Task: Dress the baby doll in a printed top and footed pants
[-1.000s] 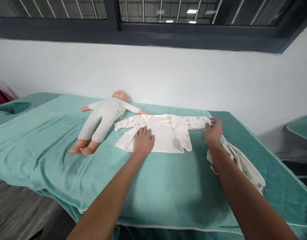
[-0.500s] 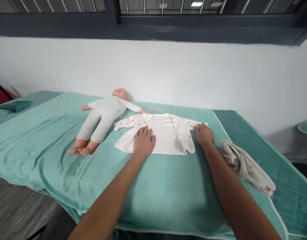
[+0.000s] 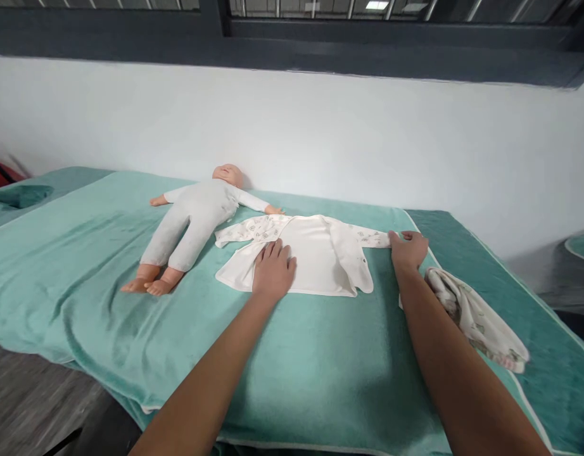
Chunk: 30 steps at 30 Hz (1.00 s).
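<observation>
A white baby shirt [image 3: 315, 259] with printed sleeves lies spread on the green blanket, its front open. My left hand [image 3: 274, 269] rests flat on the left part of the shirt, fingers stretched out. At the end of the right sleeve is my right hand [image 3: 410, 250], its fingers curled and closed at the cuff; the fingertips are partly hidden. Left of the shirt, a baby doll [image 3: 197, 218] in a white suit lies on its back, one hand touching or just beside the left sleeve.
A bundled white printed cloth [image 3: 482, 320] lies by my right forearm, partly behind it. The green blanket [image 3: 320, 367] covers the bed, which stands against a white wall [image 3: 292, 133]. A dark window frame [image 3: 292, 54] runs above.
My right hand has moved right, from on top of the right sleeve to its cuff end, and its fingers have curled. My left hand stays in place on the shirt.
</observation>
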Motion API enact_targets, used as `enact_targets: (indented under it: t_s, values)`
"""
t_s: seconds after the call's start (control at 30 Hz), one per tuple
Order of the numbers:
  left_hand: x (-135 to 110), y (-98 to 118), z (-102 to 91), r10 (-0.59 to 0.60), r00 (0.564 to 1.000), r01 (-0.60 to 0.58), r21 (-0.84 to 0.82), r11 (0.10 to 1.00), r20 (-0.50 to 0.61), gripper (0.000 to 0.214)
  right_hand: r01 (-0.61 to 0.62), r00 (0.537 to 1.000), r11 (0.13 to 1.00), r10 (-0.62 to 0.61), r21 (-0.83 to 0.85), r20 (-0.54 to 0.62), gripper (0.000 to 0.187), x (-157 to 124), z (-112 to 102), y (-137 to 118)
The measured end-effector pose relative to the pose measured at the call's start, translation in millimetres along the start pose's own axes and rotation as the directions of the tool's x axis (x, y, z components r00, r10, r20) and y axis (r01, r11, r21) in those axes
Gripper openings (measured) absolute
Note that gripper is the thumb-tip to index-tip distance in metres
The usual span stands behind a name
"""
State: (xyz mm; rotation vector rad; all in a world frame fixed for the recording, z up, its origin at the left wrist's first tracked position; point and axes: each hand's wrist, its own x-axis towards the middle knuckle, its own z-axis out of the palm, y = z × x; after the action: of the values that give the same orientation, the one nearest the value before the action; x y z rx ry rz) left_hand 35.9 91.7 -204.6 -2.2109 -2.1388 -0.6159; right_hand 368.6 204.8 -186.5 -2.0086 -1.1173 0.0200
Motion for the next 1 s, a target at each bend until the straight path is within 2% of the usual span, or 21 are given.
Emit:
enact_targets:
  t_s: [0.3,0.47,0.67,0.77,0.9,1.0]
  values:
    - [-0.3,-1.2,1.2,0.011,1.0,-0.011,-0.016,1.0,-0.029,0.044,-0.104,0.994,0.994,0.105,-0.027,0.024,0.032,1.5,2.2,2.0]
    - [-0.2,-1.7,0.8,0.016,0.999,-0.016,-0.028,0.999,-0.033,0.041,-0.118,0.988,0.991,0.123,-0.06,0.089,0.022,2.9,1.0,2.2]
    - [-0.1,-2.3,0.5,0.019,0.999,-0.02,-0.041,0.999,-0.034,0.041,-0.141,0.985,0.99,0.143,-0.022,0.099,0.033,2.3,0.6,2.7]
    - [-0.3,-2.4,1.3,0.019,0.999,-0.02,-0.042,0.999,-0.04,0.041,-0.121,0.989,0.991,0.116,0.05,0.087,0.035,2.0,-0.4,2.2]
    - [-0.2,-2.8,2.3,0.02,0.999,-0.022,-0.037,0.999,-0.048,0.041,-0.053,0.998,0.987,0.046,0.153,0.045,0.027,1.4,-0.1,2.2]
    - [-0.4,-2.7,2.2,0.017,0.999,-0.019,-0.034,0.999,-0.05,0.041,-0.021,1.0,0.98,0.017,0.196,0.022,0.03,1.6,1.4,4.1]
